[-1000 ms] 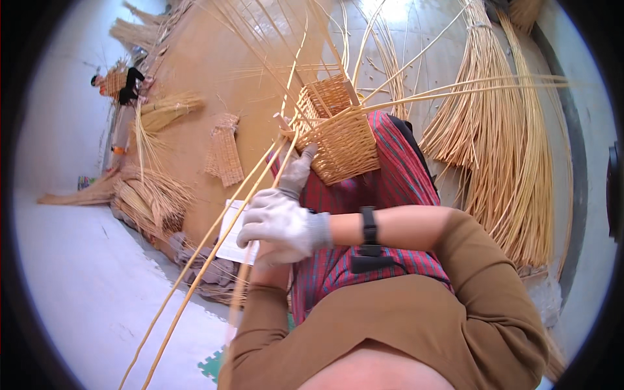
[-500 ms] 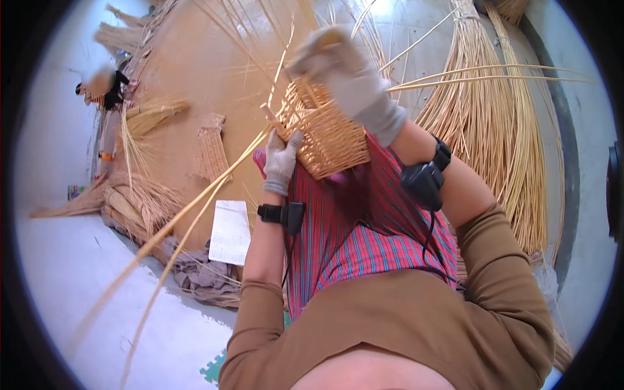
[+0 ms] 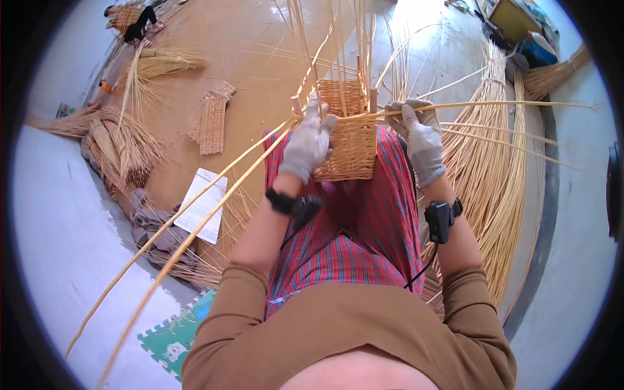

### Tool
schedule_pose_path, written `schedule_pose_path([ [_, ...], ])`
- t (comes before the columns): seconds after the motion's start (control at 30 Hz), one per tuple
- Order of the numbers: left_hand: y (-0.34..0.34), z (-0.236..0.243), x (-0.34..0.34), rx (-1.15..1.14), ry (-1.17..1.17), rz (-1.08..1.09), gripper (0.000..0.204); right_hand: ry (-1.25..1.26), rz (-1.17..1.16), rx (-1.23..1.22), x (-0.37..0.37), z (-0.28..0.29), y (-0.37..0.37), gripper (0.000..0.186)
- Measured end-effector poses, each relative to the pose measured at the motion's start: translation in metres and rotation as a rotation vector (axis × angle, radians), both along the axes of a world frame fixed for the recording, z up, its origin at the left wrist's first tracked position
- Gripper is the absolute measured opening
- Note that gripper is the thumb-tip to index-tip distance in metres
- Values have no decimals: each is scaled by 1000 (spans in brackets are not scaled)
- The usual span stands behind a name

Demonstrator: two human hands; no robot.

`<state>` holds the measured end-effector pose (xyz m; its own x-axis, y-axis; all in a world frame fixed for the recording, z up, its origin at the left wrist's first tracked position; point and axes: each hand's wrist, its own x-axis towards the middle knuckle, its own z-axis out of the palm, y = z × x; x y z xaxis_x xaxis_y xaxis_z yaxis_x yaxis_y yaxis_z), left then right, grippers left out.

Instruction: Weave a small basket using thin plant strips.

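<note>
A partly woven wicker basket (image 3: 351,153) rests against the striped apron on my lap, its near wall facing me. Wooden corner posts and tall thin stakes (image 3: 338,45) rise from its top. My left hand (image 3: 307,149), in a pale glove, is closed around the basket's left corner, thumb on the near wall. To the right of the basket, my gloved right hand (image 3: 422,140) pinches a long wicker strand (image 3: 487,104) running along the top edge of the near wall. Other strands (image 3: 195,224) trail from the left corner toward the lower left.
On the floor at left lie a small woven panel (image 3: 212,123), a white paper sheet (image 3: 207,207) and bundles of wicker (image 3: 120,146). Large wicker bundles (image 3: 487,175) lie at right. A green foam mat (image 3: 162,338) is at lower left. Another person (image 3: 133,19) sits far left.
My right hand has come down from above the basket to its right side and now pinches a strand. The basket has turned so its near wall faces me. My left hand has shifted slightly right.
</note>
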<state>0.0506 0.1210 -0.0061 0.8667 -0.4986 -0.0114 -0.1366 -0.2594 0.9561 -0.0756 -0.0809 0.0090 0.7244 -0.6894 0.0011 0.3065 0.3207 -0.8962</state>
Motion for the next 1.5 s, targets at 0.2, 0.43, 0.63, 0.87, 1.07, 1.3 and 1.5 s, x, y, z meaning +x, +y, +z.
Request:
schedule_pose_path([
  [0.2, -27, -2, 18, -182, 57, -3, 13, 42, 5, -675, 48, 35, -9, 9],
  [0.43, -32, 1, 16, 11, 216, 115, 30, -19, 113, -1191, 182, 88, 13, 69],
  [0.63, -27, 0, 24, 60, 150, 53, 20, -147, -174, -552, 73, 54, 19, 36],
  [0.87, -30, 10, 19, -37, 320, 73, 29, -184, -265, -431, 16, 6, 26, 23],
  [1.07, -32, 15, 4, -181, 369, 183, 33, -28, -60, -292, -14, 31, 26, 33],
  [1.3, 38, -53, -32, -529, 122, 292, 26, 431, 415, -852, -28, 55, 93, 27],
  [1.5, 53, -77, 15, -638, 38, 121, 27, 281, -22, -1830, 64, 56, 197, 27],
])
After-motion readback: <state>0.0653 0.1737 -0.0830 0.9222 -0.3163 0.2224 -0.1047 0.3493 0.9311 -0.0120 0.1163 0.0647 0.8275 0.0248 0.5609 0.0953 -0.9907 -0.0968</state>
